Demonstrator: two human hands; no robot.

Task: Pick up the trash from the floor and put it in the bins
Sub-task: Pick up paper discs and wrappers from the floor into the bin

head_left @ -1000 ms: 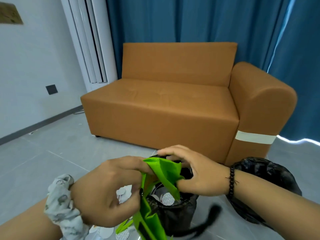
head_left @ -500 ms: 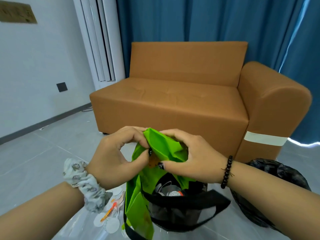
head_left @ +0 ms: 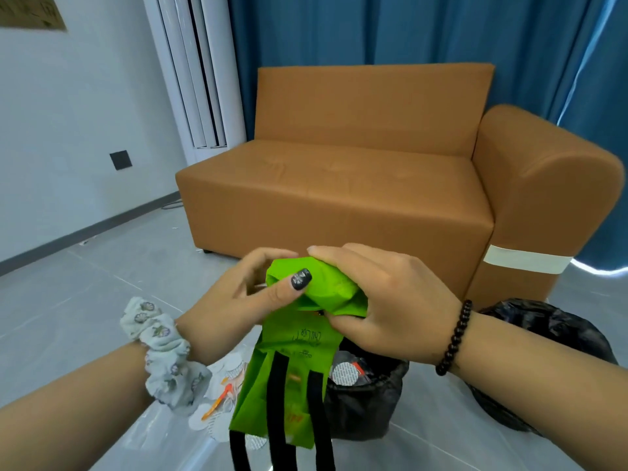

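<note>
A bright green fabric bag [head_left: 292,375] with black straps hangs in front of me, its upper end rolled into a bundle. My right hand [head_left: 384,297] grips that bundle from the right, fingers over the top and thumb under it. My left hand [head_left: 244,297] holds the bundle's left side, thumb pressed on the green fabric. Below the bag stands a small bin [head_left: 367,399] lined with a black bag, with round white pieces inside. A second black-lined bin [head_left: 550,338] sits at the right, behind my right forearm.
Round white paper pieces and an orange stick [head_left: 217,399] lie on the grey floor at the lower left. A brown sofa [head_left: 339,185] stands close behind the bins, blue curtains [head_left: 373,28] behind it. A white standing air conditioner [head_left: 197,69] is at the left wall.
Both hands have lifted the green bag higher and rolled its upper end into a tighter bundle. The bag's lower part and black straps now hang straight down over the small bin.
</note>
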